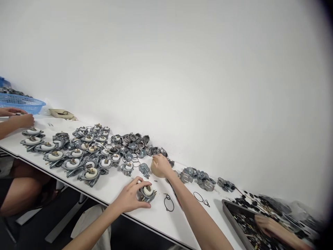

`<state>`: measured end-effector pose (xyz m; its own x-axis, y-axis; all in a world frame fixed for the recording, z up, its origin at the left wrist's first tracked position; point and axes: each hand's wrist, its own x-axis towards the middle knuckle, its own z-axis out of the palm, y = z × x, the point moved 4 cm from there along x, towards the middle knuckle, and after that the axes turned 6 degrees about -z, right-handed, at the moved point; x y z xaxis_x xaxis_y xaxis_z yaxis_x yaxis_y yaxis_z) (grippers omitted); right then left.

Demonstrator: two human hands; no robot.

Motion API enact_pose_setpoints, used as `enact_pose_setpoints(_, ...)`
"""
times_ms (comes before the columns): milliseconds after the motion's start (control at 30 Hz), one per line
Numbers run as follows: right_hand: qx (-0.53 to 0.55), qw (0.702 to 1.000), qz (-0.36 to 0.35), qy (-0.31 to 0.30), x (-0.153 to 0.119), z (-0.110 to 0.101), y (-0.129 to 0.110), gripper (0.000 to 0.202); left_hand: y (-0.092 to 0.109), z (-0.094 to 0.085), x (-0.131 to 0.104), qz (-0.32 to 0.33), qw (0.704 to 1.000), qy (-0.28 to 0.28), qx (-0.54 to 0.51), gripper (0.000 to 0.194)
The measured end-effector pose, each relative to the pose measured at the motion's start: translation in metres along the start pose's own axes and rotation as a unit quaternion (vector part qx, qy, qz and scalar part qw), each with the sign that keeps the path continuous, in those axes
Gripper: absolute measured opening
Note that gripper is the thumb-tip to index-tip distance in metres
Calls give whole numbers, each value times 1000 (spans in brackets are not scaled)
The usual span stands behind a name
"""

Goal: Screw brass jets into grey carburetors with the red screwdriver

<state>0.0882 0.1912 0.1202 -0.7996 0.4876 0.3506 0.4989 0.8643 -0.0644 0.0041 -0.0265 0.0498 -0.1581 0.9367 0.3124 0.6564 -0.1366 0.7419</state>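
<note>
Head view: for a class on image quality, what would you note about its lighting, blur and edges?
Head view: the light is soft, the white wall greying toward the edges; a dark curve cuts the upper right corner. Also in the head view: the left hand looks fairly crisp, the co-worker's hand over the tray softer; the tray's small contents are hard to separate.

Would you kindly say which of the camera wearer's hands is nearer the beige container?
The right hand, over the beige container; the left hand is farther left, around a metal part.
</note>
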Motion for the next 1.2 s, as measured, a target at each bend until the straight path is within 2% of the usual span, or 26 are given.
enact_pose_setpoints(133, -10, 998, 15, -59, 62, 36, -19, 48, -4, 1, 1, 17, 1000, 10, -16, 77)
enact_pose_setpoints(300, -21, 990, 104, -89, 111, 65, -24, 38, -6, 0, 2, 10, 998, 4, -55, 65)
enact_pose_setpoints(467, 38, 977, 178, -113, 129, 84, -18, 34, -9, 3, 5, 6, 996, -7, -92, 62)
enact_pose_setpoints(633, 161, 962, 204, -81, 127, 83, -16, 34, -8, 1, 5, 3, 995, -4, -101, 64)
enact_pose_setpoints(767, 304, 926, 223, -14, 114, 65, -15, 23, -8, 0, 4, -5, 996, -9, -88, 68)
enact_pose_setpoints(900, 449, 856, 252, 50, 80, 38, -4, 8, -10, -3, 5, -31, 996, -14, -81, 79)
enact_pose_setpoints(1033, 544, 791, 274, 59, 14, 12, 2, 17, -7, -5, 5, -27, 996, -15, -87, 69)
enact_pose_setpoints(1200, 641, 723, 251, 64, -77, -5, -17, 38, 0, -3, 4, -19, 997, 18, -74, 54)
